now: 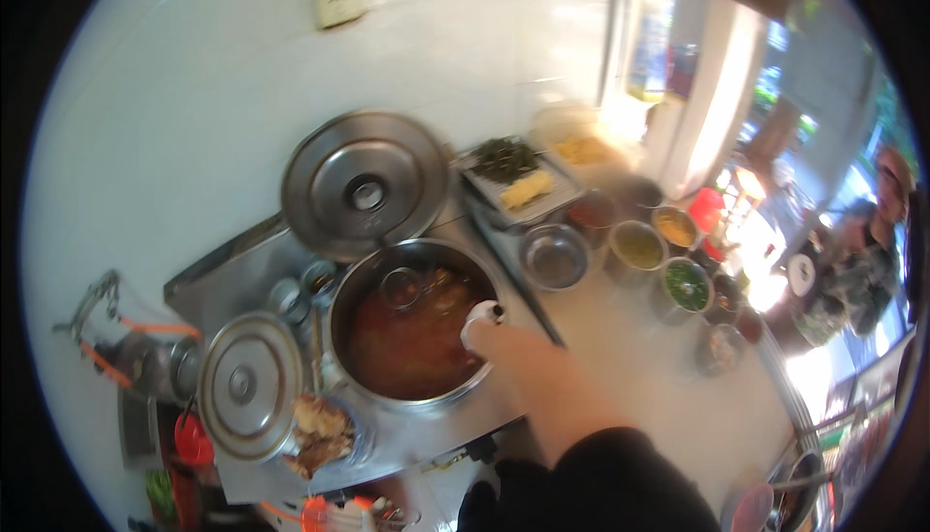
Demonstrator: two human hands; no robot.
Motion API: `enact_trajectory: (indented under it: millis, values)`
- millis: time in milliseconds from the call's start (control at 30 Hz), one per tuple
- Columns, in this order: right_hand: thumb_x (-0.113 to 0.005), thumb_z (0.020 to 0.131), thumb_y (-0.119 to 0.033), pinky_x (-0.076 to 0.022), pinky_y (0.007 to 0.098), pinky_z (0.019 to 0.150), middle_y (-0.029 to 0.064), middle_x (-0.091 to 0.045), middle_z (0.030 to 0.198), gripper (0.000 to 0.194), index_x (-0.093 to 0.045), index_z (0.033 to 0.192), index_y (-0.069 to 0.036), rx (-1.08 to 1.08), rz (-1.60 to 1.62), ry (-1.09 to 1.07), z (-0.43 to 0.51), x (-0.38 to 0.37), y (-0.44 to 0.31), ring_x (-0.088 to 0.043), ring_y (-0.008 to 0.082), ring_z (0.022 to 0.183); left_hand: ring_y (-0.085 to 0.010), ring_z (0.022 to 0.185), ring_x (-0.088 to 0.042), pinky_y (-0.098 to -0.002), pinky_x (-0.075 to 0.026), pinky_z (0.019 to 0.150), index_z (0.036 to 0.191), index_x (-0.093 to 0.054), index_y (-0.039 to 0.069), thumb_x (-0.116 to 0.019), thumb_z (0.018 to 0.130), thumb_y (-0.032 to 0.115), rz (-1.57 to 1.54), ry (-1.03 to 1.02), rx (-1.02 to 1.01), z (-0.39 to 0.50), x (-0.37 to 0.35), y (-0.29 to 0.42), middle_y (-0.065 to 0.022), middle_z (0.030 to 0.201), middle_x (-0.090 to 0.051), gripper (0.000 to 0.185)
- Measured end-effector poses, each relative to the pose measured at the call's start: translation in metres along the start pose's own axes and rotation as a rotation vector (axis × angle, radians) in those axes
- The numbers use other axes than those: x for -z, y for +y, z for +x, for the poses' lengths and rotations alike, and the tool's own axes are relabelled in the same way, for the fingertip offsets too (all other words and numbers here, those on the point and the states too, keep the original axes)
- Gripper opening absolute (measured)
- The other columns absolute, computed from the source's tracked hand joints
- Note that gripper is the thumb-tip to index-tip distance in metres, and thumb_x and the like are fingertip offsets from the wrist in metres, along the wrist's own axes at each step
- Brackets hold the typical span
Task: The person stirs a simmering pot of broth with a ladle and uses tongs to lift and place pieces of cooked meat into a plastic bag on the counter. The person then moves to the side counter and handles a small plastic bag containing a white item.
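My right hand (pixel 479 332), blurred, reaches from a black sleeve over the right rim of a large steel pot (pixel 336 343). Something white with a dark end shows at the fingers; what it is and how it is held cannot be made out. Red-brown broth (pixel 407 350) fills much of the pot, with pieces of food near the back. A round ladle or strainer head (pixel 402 288) lies in the broth, left of my hand. My left hand is out of view. A large steel lid (pixel 320 190) leans against the wall behind the pot.
A smaller steel lid (pixel 251 387) and meat pieces (pixel 323 426) lie left of the pot. To the right stand an empty-looking steel bowl (pixel 554 256), a tray of dark greens (pixel 567 194) and several containers, one with chopped greens (pixel 686 285). A person (pixel 864 263) is beyond the window.
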State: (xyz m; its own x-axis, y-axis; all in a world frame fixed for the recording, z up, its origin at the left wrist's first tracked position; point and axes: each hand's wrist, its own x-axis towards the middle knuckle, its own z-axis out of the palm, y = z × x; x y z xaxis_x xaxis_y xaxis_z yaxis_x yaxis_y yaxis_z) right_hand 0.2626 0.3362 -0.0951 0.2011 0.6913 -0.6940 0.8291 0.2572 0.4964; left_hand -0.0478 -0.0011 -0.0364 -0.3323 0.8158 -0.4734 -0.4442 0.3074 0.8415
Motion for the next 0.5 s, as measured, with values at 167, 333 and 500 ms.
enact_trajectory:
  millis: [167, 333, 500]
  values:
    - [-0.077, 0.064, -0.017, -0.0506, 0.0395, 0.057, -0.0045, -0.066, 0.095, 0.037, -0.07, 0.1, -0.015, 0.021, -0.063, 0.034, 0.006, -0.014, -0.017, -0.064, 0.0161, 0.08, -0.0201, 0.075, -0.062, -0.0345, -0.052, 0.067, 0.105, -0.058, 0.002, -0.041, 0.096, 0.033, -0.06, -0.007, 0.031, -0.009, 0.006, -0.001, -0.0101, 0.095, -0.063, 0.036]
    - [-0.075, 0.07, -0.021, -0.0531, 0.0391, 0.073, -0.0021, -0.064, 0.113, 0.044, -0.065, 0.113, -0.014, 0.071, -0.005, 0.005, -0.016, -0.005, -0.004, -0.063, 0.0189, 0.099, -0.0206, 0.075, -0.062, -0.0363, -0.051, 0.071, 0.106, -0.057, 0.0, -0.041, 0.096, 0.032, -0.059, 0.026, 0.009, -0.014, 0.003, 0.004, -0.0105, 0.096, -0.062, 0.037]
    - [-0.062, 0.082, -0.032, -0.0507, 0.0411, 0.082, 0.0019, -0.064, 0.114, 0.037, -0.065, 0.114, -0.013, 0.216, 0.011, -0.017, -0.036, -0.002, 0.015, -0.061, 0.0221, 0.104, -0.0225, 0.076, -0.062, -0.0375, -0.051, 0.072, 0.106, -0.057, -0.001, -0.042, 0.096, 0.031, -0.115, 0.001, -0.01, -0.012, -0.002, 0.006, -0.0119, 0.096, -0.061, 0.037]
